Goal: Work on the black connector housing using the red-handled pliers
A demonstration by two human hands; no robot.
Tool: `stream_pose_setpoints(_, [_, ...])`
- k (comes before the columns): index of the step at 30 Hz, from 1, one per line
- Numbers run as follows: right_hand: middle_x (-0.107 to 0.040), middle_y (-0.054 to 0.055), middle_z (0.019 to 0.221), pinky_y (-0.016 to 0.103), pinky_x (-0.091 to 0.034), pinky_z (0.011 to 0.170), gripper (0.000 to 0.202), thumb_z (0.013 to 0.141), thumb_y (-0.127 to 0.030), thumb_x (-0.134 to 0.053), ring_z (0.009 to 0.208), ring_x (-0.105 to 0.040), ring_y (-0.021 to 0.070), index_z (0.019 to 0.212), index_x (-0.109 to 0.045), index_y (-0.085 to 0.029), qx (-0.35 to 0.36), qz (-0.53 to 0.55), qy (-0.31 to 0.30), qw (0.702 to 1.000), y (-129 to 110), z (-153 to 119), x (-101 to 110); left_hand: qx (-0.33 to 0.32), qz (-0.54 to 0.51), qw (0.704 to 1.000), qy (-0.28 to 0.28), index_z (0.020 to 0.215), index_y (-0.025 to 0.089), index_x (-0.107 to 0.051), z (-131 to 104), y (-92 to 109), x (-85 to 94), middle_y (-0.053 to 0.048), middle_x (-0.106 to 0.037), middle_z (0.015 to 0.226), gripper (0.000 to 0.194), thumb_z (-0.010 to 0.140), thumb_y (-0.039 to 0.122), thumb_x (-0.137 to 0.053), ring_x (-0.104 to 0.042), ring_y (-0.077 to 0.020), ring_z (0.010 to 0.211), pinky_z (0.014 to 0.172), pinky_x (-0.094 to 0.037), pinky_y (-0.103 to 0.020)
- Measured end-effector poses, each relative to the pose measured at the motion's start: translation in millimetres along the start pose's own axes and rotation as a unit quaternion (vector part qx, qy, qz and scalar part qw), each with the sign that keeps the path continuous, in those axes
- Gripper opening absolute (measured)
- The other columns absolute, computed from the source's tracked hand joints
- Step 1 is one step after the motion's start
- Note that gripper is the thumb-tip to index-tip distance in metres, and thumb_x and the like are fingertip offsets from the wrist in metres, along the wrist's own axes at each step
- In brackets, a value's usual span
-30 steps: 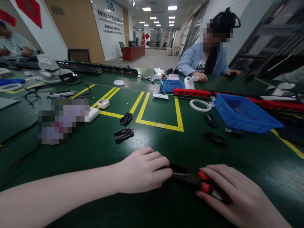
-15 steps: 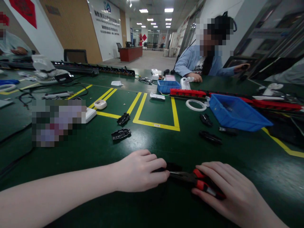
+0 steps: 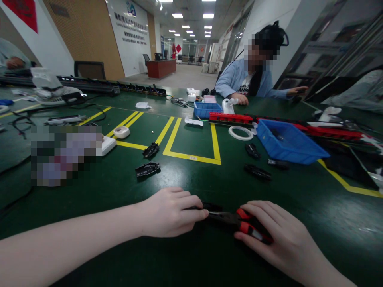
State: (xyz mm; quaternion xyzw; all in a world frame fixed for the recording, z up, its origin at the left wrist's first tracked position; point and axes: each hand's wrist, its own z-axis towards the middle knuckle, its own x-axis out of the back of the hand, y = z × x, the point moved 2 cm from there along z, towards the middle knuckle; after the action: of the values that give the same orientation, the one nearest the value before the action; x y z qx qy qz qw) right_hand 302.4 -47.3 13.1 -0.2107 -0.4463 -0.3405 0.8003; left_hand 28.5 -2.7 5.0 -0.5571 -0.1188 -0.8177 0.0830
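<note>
My right hand (image 3: pixel 275 229) is closed around the red handles of long-nose pliers (image 3: pixel 229 218), jaws pointing left. The jaw tips meet the fingertips of my left hand (image 3: pixel 176 213); whether they grip anything is hidden there. My left fingers pinch a black plastic part (image 3: pixel 213 207), mostly covered by the hand and lying low over the table. Beyond my left hand are two black molded pieces, one nearer (image 3: pixel 148 170) and one farther (image 3: pixel 151 150). Past my right hand sit further black pieces (image 3: pixel 257 172).
A blue bin (image 3: pixel 295 145) stands at the right on the green table (image 3: pixel 191 179), near a white tape ring (image 3: pixel 240 133) and red strips (image 3: pixel 230 117). Left are a tape roll (image 3: pixel 121 132), a white box (image 3: pixel 107 146) and cables. A co-worker (image 3: pixel 251 79) sits across.
The view has turned slightly right, so everything sits a little farther left. My hands and the pliers keep nearly the same pose. The co-worker's hand at the right has shifted slightly.
</note>
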Motion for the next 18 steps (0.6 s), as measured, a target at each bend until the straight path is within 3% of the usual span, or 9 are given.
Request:
stream_pose_setpoints(6, [-0.073, 0.01, 0.097, 0.033, -0.058, 0.067, 0.033, 0.093, -0.045, -0.062, 0.081, -0.07, 0.021, 0.112, -0.064, -0.018, -0.008, 0.009, -0.01, 1.0, 3, -8, -5, 0.021, -0.019, 0.999, -0.015, 0.123, 0.02, -0.061, 1, -1, -0.4, -0.005, -0.067, 0.117, 0.026, 0.097, 0.018, -0.057, -0.067, -0.0174, 0.094, 0.069, -0.053, -0.027])
stream_pose_setpoints(18, [-0.071, 0.011, 0.1, 0.033, -0.059, 0.069, 0.032, 0.095, -0.045, -0.059, 0.083, -0.069, 0.0205, 0.113, -0.063, -0.019, -0.037, 0.039, -0.036, 0.998, 2, -12, -4, 0.081, -0.142, 0.986, 0.018, 0.116, 0.019, -0.058, 3, -3, -2.7, -0.005, -0.068, 0.113, 0.02, 0.097, 0.017, -0.052, -0.067, -0.0186, 0.098, 0.078, -0.054, -0.03])
